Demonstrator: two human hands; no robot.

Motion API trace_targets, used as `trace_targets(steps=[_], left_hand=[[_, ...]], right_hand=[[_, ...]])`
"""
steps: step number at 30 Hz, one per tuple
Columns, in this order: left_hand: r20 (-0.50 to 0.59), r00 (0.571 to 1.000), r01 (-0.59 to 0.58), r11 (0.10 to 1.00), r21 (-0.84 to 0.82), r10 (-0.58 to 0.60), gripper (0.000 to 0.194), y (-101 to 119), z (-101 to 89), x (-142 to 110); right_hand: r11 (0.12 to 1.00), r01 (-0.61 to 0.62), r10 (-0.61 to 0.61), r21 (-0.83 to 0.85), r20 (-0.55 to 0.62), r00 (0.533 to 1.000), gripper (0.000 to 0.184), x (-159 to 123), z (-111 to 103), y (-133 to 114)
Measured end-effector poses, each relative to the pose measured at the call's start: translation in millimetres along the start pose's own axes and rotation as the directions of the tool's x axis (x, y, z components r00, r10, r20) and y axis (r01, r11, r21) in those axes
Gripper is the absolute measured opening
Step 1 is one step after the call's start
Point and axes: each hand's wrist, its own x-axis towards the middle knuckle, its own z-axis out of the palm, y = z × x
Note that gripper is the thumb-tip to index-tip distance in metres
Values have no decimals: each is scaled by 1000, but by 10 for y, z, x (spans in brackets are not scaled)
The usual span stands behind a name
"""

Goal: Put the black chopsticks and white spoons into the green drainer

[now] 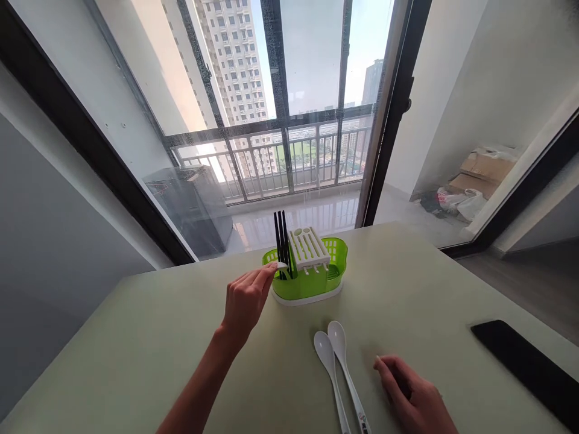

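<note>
The left hand [246,301] has its grip pinched on a small white utensil [281,265], largely hidden, at the green cutlery caddy's [301,290] left compartment, beside upright black chopsticks [281,238]. The right hand [416,395], loosely curled, grip released, is near two white spoons [324,346] lying on the surface [136,343].

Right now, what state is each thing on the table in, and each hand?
Left hand: pinching a white utensil
White utensil: held at the caddy's left part, mostly hidden
Right hand: fingers curled, nothing visible in it
White spoons: two, lying with bowls toward the caddy
Green caddy: upright
Black chopsticks: standing in the caddy
White slotted rack: mounted on the caddy
Black object: lying flat
</note>
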Motion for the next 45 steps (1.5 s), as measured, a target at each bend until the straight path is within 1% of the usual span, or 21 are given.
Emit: trace_targets(steps=[7, 10, 13, 17, 20, 22, 24, 25, 27, 29, 31, 33, 34, 36, 37, 38, 39, 40, 42, 44, 45], left_hand=[[-25, 999, -39, 999, -31, 38, 17, 163, 4, -60], [-31, 999, -29, 999, -27, 29, 18, 204, -12, -90], [5, 1000, 12, 1000, -26, -12, 26, 228, -39, -128], [26, 1000, 12, 998, -64, -11, 36, 294, -85, -218], [46, 998, -46, 988, -150, 54, 23, 433, -75, -329], [160, 985, -30, 969, -243, 70, 16, 565, -26, -407], [366, 930, 78, 950, -302, 40, 18, 698, 54, -470], [475, 880, 156, 942, -296, 3, 22, 754, 100, -493], [652, 756, 300, 918, -260, -63, 27, 828, 195, -523], [757, 647, 406, 880, -245, -87, 22, 848, 279, -539], [814, 574, 492, 833, -253, -92, 15, 821, 337, -551], [851, 512, 596, 762, -253, -118, 16, 766, 356, -560], [871, 475, 664, 702, -259, -127, 18, 732, 344, -560], [910, 401, 804, 516, -296, -103, 26, 653, 264, -536], [924, 375, 858, 405, -317, -71, 30, 609, 192, -505], [930, 365, 892, 299, -338, -37, 35, 560, 98, -459], [929, 371, 908, 214, -361, -7, 38, 507, -16, -398], [924, 382, 911, 161, -379, 9, 41, 447, -147, -324], [892, 451, 886, 127, -446, -16, 40, 314, -434, -152], [811, 563, 823, 203, -531, -160, 37, 174, -709, 21], [724, 628, 778, 271, -567, -286, 35, 111, -826, 99]], right_hand=[[1000, -12, 12, 16, 11, 1000, 46, -10, 13, 30], [999, -22, 22, 28, -26, 999, 47, -24, 27, -17], [999, -32, 33, 21, -80, 996, 49, -34, 34, -66], [1000, -15, 16, 18, -48, 999, 51, -30, 31, -61], [1000, -19, 20, 12, -59, 998, 51, -34, 38, -51], [1000, -25, 26, 15, -73, 997, 51, -42, 46, -64], [999, -25, 27, 33, -72, 997, 50, -52, 51, -85], [999, -26, 29, 43, -69, 997, 50, -55, 52, -95], [998, -34, 37, 56, -63, 997, 49, -56, 50, -104], [997, -42, 45, 58, -67, 997, 49, -51, 45, -96], [997, -39, 43, 62, -69, 997, 48, -41, 41, -80], [998, -22, 25, 66, -50, 998, 49, -32, 44, -70], [998, -15, 18, 65, -46, 999, 49, -30, 49, -70], [998, -13, 17, 53, -75, 997, 50, -32, 65, -81], [999, -14, 18, 44, -101, 995, 51, -34, 73, -87], [999, -15, 19, 34, -125, 992, 51, -37, 79, -91], [1000, -14, 18, 27, -137, 990, 51, -38, 82, -91], [1000, -10, 13, 23, -128, 992, 50, -38, 79, -84], [1000, 2, -1, 18, -71, 997, 49, -31, 61, -52], [1000, 7, -7, 9, -6, 1000, 48, -21, 33, -6], [1000, 8, -8, 2, 21, 1000, 47, -18, 20, 16]])
